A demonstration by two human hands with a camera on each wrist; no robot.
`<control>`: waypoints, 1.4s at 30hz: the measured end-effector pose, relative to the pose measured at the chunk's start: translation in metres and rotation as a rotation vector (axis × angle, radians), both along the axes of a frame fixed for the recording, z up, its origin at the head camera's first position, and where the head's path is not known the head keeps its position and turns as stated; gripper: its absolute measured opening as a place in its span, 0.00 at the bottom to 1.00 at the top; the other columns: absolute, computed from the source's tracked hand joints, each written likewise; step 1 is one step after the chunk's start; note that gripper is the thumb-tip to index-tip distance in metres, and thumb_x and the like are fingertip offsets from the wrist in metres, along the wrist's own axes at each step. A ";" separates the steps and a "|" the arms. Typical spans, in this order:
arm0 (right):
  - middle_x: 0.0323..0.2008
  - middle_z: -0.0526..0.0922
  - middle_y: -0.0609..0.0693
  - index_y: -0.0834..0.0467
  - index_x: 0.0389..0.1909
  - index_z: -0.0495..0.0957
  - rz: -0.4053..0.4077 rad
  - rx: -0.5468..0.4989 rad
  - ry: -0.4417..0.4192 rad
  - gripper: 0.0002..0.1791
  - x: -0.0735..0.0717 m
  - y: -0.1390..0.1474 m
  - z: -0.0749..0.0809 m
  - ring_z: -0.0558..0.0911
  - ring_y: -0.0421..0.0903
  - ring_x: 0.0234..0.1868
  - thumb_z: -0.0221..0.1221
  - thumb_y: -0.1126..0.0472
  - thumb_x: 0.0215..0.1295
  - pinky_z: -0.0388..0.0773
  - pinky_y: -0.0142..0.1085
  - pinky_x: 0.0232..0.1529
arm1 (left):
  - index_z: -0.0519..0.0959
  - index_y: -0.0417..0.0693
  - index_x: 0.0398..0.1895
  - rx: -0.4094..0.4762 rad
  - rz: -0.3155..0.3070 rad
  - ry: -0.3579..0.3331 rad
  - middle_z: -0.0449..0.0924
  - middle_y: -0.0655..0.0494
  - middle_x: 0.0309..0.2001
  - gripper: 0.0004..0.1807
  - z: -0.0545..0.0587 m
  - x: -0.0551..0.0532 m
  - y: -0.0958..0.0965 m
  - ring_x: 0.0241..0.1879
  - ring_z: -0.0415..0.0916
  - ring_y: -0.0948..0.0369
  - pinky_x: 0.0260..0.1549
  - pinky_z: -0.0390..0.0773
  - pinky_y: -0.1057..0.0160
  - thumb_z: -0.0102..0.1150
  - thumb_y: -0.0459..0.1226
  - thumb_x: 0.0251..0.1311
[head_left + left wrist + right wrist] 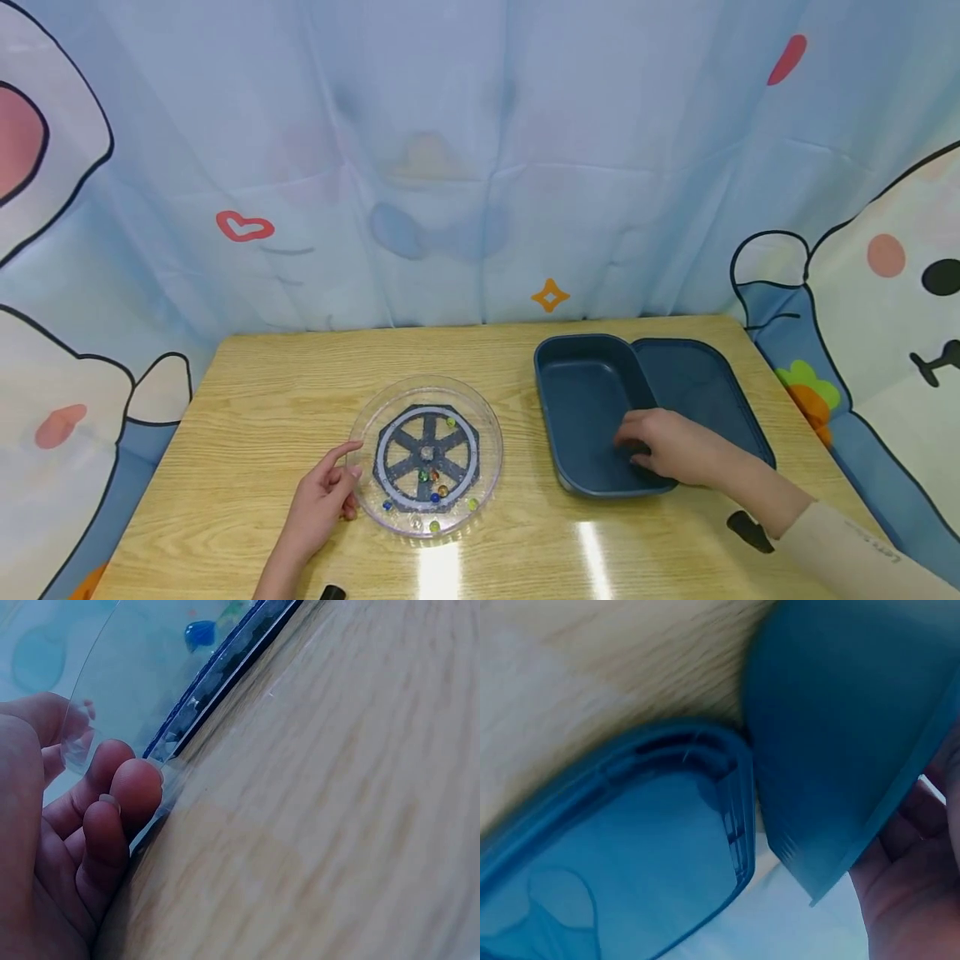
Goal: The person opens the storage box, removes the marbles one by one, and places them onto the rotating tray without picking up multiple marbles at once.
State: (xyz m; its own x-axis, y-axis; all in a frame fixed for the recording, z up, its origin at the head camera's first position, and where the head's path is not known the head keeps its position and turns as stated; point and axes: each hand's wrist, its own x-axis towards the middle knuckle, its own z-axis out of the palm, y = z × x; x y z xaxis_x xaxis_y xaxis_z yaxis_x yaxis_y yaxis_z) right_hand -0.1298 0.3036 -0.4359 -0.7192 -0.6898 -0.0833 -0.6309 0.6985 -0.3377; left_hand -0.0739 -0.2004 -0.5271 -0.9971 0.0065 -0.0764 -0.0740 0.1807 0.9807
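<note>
A clear round plastic dish [491,467] holds several small glass marbles, in blue, yellow-green and amber, over a dark spoked-wheel pattern. My left hand [321,500] is at its left side, forefinger over the rim and thumb close below. In the left wrist view, the fingers [135,796] are bent against the clear wall, and a blue marble [200,636] shows through it. My right hand [671,446] reaches over the right wall into a dark blue rectangular container [585,392]. Its fingers bend downward inside. Whether they hold anything is hidden, also in the right wrist view.
A matching blue lid [693,383] lies right of the container, partly under its edge. Black objects lie by the right forearm [750,532] and near the front edge [332,592]. A patterned curtain [450,167] hangs behind the wooden table [277,375].
</note>
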 end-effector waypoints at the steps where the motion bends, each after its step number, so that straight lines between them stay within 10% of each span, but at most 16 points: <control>1: 0.37 0.79 0.41 0.53 0.40 0.85 0.017 0.034 0.008 0.15 0.000 0.000 0.000 0.81 0.42 0.38 0.73 0.69 0.52 0.81 0.34 0.35 | 0.75 0.52 0.64 0.001 0.001 -0.002 0.73 0.49 0.20 0.20 -0.001 0.000 0.000 0.17 0.72 0.59 0.17 0.79 0.62 0.58 0.36 0.71; 10: 0.29 0.75 0.43 0.54 0.34 0.84 0.106 0.243 0.117 0.14 0.001 -0.003 -0.003 0.78 0.41 0.28 0.74 0.72 0.48 0.78 0.35 0.26 | 0.75 0.51 0.64 0.002 0.002 0.011 0.73 0.50 0.20 0.20 -0.001 0.001 0.003 0.17 0.72 0.59 0.17 0.78 0.62 0.57 0.35 0.71; 19: 0.25 0.72 0.42 0.52 0.28 0.81 0.098 0.225 0.120 0.17 0.001 -0.004 -0.008 0.73 0.38 0.23 0.65 0.80 0.53 0.71 0.33 0.22 | 0.74 0.49 0.65 0.010 -0.007 0.017 0.73 0.51 0.20 0.20 0.000 0.001 0.005 0.17 0.72 0.60 0.17 0.78 0.63 0.57 0.35 0.71; 31: 0.34 0.79 0.41 0.53 0.37 0.84 -0.002 -0.138 -0.077 0.11 -0.006 -0.008 -0.004 0.77 0.35 0.33 0.72 0.68 0.55 0.79 0.32 0.31 | 0.74 0.48 0.65 0.008 -0.023 0.014 0.73 0.51 0.21 0.21 0.000 -0.001 0.003 0.17 0.72 0.60 0.17 0.78 0.62 0.57 0.35 0.71; 42: 0.37 0.84 0.42 0.52 0.41 0.85 -0.111 -0.529 -0.082 0.07 -0.003 -0.056 0.005 0.81 0.37 0.33 0.69 0.61 0.62 0.80 0.33 0.34 | 0.75 0.51 0.64 -0.008 -0.006 0.005 0.74 0.49 0.21 0.20 0.003 0.000 0.001 0.17 0.72 0.59 0.18 0.79 0.62 0.57 0.36 0.71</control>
